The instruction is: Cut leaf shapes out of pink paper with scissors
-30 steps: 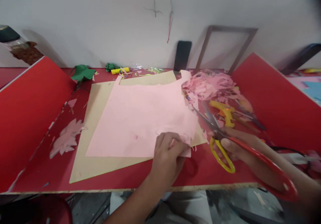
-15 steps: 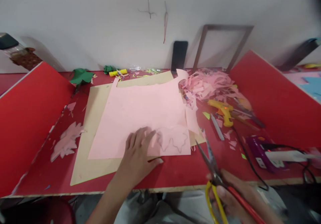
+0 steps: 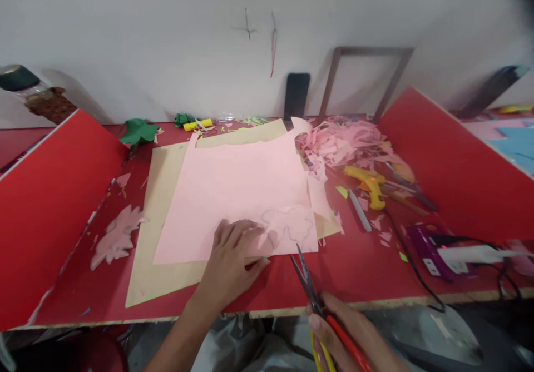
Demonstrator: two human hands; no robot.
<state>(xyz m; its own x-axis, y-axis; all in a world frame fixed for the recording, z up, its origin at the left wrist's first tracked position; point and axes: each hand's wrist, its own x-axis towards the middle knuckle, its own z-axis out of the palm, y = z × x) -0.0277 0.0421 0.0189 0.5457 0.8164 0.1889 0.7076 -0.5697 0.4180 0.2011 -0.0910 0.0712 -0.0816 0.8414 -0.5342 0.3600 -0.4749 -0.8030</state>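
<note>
A large pink paper sheet [image 3: 233, 188] lies over a beige board [image 3: 162, 194] on the red table. Wavy pencil outlines are drawn near its lower right corner. My left hand [image 3: 236, 249] rests on the sheet's lower edge, fingers stretched out and holding nothing. In my right hand [image 3: 346, 327] is a pair of scissors [image 3: 312, 291] with one yellow and one red handle. Their blades are parted, and the tips are at the sheet's lower edge, just under the drawn outline. I cannot tell whether they touch the paper.
Cut pink leaf shapes [image 3: 119, 236] lie to the left. Pink paper strips [image 3: 342, 144] are heaped at the back right, near a yellow glue gun [image 3: 369, 186], a grey cutter [image 3: 359, 211] and a purple device [image 3: 434, 252] with cords. Red panels [image 3: 454, 166] stand at both sides.
My right hand has brought the scissors leftward to the sheet's lower edge. My left hand stays on the sheet, while the whole view has shifted slightly.
</note>
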